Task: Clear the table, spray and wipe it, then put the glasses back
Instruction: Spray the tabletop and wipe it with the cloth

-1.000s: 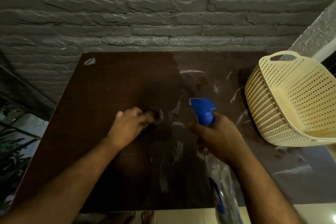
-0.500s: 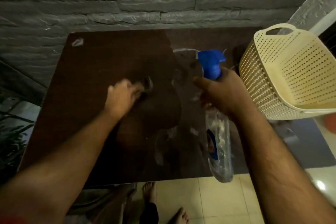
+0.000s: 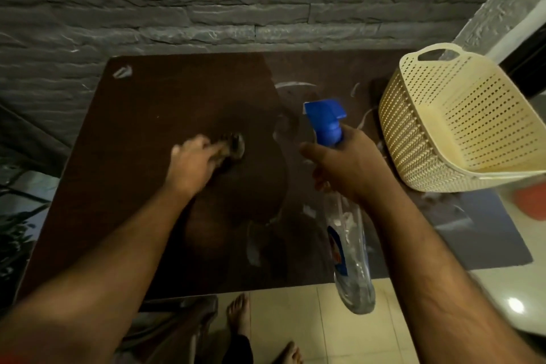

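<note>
The left hand [image 3: 196, 164] presses a dark cloth [image 3: 233, 146] onto the brown counter [image 3: 141, 139]; the right hand [image 3: 350, 165] grips a clear spray bottle [image 3: 350, 251] by its neck, blue nozzle [image 3: 325, 120] aimed away; pale streaks smear the counter's right half; a cream perforated basket [image 3: 461, 124] sits at its right edge; bare feet [image 3: 239, 315] show on floor tiles below.

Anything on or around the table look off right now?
The basket at the right edge of the table sits tipped, mouth facing sideways, partly overhanging. White streaks remain on the right half. Left hand holds the cloth; right hand grips the sprayer.
</note>
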Tool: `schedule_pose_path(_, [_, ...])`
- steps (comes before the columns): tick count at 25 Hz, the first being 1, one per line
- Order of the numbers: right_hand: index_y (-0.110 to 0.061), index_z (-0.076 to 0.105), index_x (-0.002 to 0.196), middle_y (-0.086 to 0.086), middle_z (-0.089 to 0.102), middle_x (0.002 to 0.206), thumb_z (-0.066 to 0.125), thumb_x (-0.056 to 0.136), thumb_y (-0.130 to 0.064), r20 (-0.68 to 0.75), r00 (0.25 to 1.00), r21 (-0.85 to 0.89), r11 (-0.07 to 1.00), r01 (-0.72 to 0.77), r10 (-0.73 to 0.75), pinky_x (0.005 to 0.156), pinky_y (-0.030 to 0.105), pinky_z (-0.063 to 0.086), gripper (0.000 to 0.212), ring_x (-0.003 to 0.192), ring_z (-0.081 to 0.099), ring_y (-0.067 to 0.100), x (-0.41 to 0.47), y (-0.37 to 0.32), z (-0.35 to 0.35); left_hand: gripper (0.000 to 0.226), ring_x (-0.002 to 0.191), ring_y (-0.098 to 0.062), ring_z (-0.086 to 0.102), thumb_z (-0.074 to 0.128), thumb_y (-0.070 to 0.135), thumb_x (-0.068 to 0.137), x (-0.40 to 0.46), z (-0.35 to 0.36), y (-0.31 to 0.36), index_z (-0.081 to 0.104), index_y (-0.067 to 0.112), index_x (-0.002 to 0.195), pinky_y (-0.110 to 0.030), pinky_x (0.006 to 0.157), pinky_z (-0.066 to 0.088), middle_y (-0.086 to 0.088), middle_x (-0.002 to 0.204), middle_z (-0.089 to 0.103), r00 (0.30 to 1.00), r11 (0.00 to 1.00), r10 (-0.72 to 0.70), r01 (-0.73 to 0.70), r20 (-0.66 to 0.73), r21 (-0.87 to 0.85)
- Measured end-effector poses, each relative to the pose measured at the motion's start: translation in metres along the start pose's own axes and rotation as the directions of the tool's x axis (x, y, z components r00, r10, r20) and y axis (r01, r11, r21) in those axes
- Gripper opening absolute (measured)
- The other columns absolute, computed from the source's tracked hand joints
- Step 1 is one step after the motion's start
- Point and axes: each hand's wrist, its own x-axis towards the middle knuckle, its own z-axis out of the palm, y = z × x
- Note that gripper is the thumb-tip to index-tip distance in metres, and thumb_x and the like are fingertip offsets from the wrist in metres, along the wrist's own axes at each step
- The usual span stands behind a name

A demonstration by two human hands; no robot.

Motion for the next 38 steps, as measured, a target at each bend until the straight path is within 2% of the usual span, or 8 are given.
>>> schedule_pose_path(3, [-0.033,0.050,0.088,0.005,0.070,0.079,0.066,0.086,-0.037,0.012,1.000,-0.010,1.000,0.009,-0.009,0.070,0.041,0.062,0.016,0.065,0.071,0.019,-0.006,0.002,0.011,0.035,0.108,-0.030,0.051,0.052,0.033,0.093,-0.010,0.010,0.056,0.055,0.037,0.128,-0.043,0.090,0.036,-0.006,0.123,0.051,0.998,0.999,0.026,-0.025,0.054,-0.023])
schedule_pose_path(5, [-0.034,0.051,0.089,0.004,0.070,0.080,0.067,0.085,-0.038,0.029,1.000,0.002,1.000,0.005,-0.005,0.073,0.043,0.062,0.017,0.066,0.070,0.018,-0.014,-0.001,0.013,0.048,0.103,-0.026,0.056,0.065,0.026,0.083,-0.095,0.024,0.055,0.053,0.039,0.128,-0.043,0.084,0.042,-0.003,0.119,0.054,0.950,0.957,0.290,-0.291,0.117,-0.012])
schedule_pose_path(7, [-0.033,0.052,0.096,0.002,0.069,0.082,0.067,0.085,-0.040,0.050,0.999,0.016,1.000,-0.009,0.008,0.075,0.042,0.061,0.020,0.069,0.070,0.017,-0.020,-0.001,0.012,0.059,0.093,-0.026,0.063,0.073,0.017,0.070,-0.145,0.014,0.024,0.058,0.036,0.123,-0.041,0.072,0.048,-0.003,0.111,0.060,0.918,0.919,0.394,-0.392,0.044,-0.051])
schedule_pose_path(14, [-0.034,0.055,0.098,0.001,0.071,0.079,0.069,0.082,-0.044,0.169,0.979,-0.140,0.986,-0.090,0.113,0.077,0.041,0.060,0.023,0.068,0.070,0.013,-0.044,0.021,0.019,0.041,0.113,-0.028,0.049,0.050,0.034,0.096,0.020,0.013,0.017,0.047,0.037,0.137,-0.043,0.093,0.035,-0.006,0.128,0.048,0.992,0.991,-0.128,0.128,0.013,-0.027])
schedule_pose_path(19, [-0.044,0.053,0.092,-0.005,0.067,0.077,0.067,0.080,-0.052,0.317,0.935,-0.390,0.921,-0.028,0.162,0.079,0.040,0.059,0.020,0.075,0.068,0.011,-0.106,0.037,0.028,0.047,0.114,-0.029,0.047,0.049,0.031,0.097,0.016,0.006,0.021,0.039,0.037,0.142,-0.042,0.093,0.035,-0.008,0.129,0.045,0.990,0.989,-0.126,0.121,0.062,0.084])
schedule_pose_path(24, [-0.039,0.057,0.119,-0.005,0.069,0.091,0.065,0.079,-0.052,0.292,0.940,-0.389,0.920,-0.053,0.178,0.079,0.042,0.059,0.043,0.081,0.069,0.016,-0.121,0.036,0.045,0.050,0.115,-0.029,0.045,0.046,0.034,0.097,-0.010,-0.011,0.035,0.032,0.038,0.145,-0.041,0.094,0.036,-0.008,0.131,0.041,0.961,0.984,-0.152,0.125,0.232,0.126])
schedule_pose_path(32, [-0.035,0.056,0.118,-0.013,0.058,0.080,0.063,0.082,-0.053,0.252,0.954,-0.475,0.879,-0.025,0.164,0.069,0.026,0.052,0.041,0.078,0.063,0.008,-0.157,0.048,0.050,0.057,0.115,-0.029,0.047,0.048,0.034,0.096,-0.040,-0.021,0.042,0.026,0.035,0.148,-0.040,0.095,0.036,-0.008,0.132,0.039,0.934,0.984,-0.119,0.067,0.337,0.163])
schedule_pose_path(38, [-0.034,0.058,0.116,-0.011,0.062,0.083,0.063,0.079,-0.052,0.264,0.943,-0.534,0.845,-0.032,0.203,0.069,0.028,0.055,0.041,0.076,0.064,0.010,-0.146,0.064,0.043,0.053,0.117,-0.027,0.046,0.046,0.034,0.097,-0.043,-0.015,0.041,0.029,0.036,0.147,-0.038,0.096,0.037,-0.006,0.134,0.039,0.928,0.990,-0.103,0.059,0.358,0.132])
